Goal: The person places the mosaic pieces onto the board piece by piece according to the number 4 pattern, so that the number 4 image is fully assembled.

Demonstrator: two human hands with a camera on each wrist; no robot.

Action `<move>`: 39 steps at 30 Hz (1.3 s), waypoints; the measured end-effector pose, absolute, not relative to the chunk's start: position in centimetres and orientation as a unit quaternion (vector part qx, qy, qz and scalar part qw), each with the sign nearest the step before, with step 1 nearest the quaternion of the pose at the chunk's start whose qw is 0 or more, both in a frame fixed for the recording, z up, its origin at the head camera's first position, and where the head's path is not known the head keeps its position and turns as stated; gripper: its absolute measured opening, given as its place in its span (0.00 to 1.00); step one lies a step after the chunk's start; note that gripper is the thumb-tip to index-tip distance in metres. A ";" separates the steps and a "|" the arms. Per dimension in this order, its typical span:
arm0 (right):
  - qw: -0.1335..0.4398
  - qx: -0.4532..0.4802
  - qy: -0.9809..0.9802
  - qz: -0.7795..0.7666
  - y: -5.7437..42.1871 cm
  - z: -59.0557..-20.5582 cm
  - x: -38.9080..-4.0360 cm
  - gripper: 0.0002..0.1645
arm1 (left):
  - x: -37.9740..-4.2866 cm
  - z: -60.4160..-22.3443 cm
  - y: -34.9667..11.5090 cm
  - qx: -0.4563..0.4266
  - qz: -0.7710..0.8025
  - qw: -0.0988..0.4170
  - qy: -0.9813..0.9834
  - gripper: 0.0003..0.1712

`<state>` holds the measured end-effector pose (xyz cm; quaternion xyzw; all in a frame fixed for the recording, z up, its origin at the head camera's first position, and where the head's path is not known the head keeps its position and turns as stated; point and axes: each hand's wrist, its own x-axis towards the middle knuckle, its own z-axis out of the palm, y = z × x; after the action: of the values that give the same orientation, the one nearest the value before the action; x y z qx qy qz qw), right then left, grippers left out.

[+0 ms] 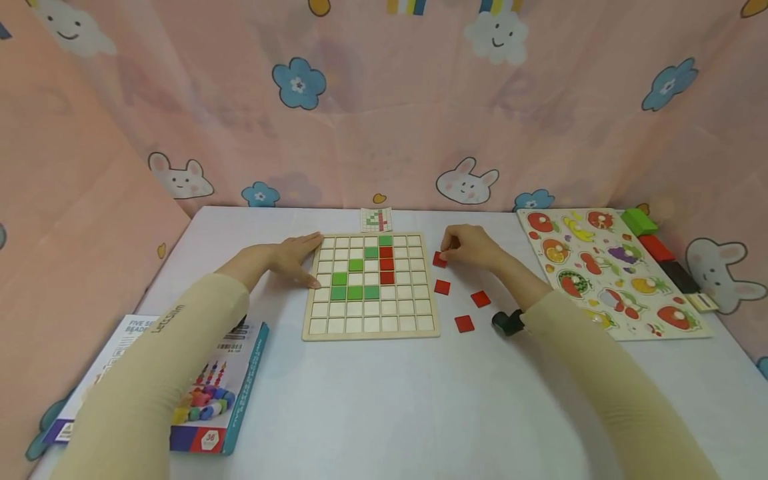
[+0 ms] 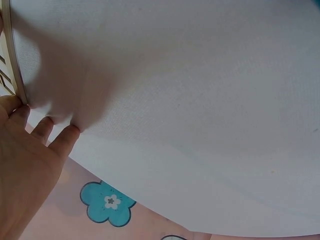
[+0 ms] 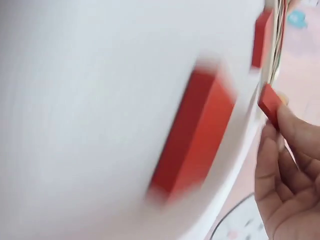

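Observation:
A wooden grid board (image 1: pixel 371 332) lies mid-table, with green tiles (image 1: pixel 355 292) and a column of red tiles (image 1: pixel 387 265) set in its cells. My left hand (image 1: pixel 283 259) rests at the board's left edge, thumb and fingers spread; in the left wrist view its fingertips touch the frame and the cloth. Right of the board, my right hand (image 1: pixel 471 247) pinches a red tile (image 3: pixel 270 104) between thumb and fingers. Several loose red tiles (image 1: pixel 465 324) lie on the cloth below that hand. A small pattern card (image 1: pixel 376 220) sits behind the board.
At the right lies a fruit picture board (image 1: pixel 591 267), beside green, red and black blocks (image 1: pixel 657 248). A boxed bead set (image 1: pixel 243 393) is at the left, partly under my left sleeve. A patterned pink curtain (image 1: pixel 372 120) hangs behind the white table (image 1: pixel 372 407).

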<state>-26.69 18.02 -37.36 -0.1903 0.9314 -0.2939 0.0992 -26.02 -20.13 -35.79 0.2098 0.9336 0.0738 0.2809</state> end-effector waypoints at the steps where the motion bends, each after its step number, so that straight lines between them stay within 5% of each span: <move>1: 0.092 -0.190 0.929 -0.303 17.5 -37.2 -26.5 0.05 | -26.1 -35.8 -20.2 0.210 0.074 0.282 0.933 0.63; 18: 0.138 -0.284 0.903 -0.292 9.4 -37.0 -22.6 0.02 | -26.1 -35.7 -19.9 0.213 0.079 0.278 0.933 0.63; 30: 0.117 -0.314 0.910 -0.245 9.6 -37.1 -22.4 0.04 | -25.8 -35.6 -19.9 0.209 0.077 0.280 0.934 0.64; 39: 0.147 -0.250 0.925 -0.244 14.3 -36.8 -23.9 0.04 | -25.8 -35.4 -19.8 0.210 0.072 0.279 0.934 0.64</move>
<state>-23.92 14.28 -36.82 -0.2504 0.9252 -0.2443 0.1473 -25.84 -19.84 -35.38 0.2097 0.9343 0.0720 0.2792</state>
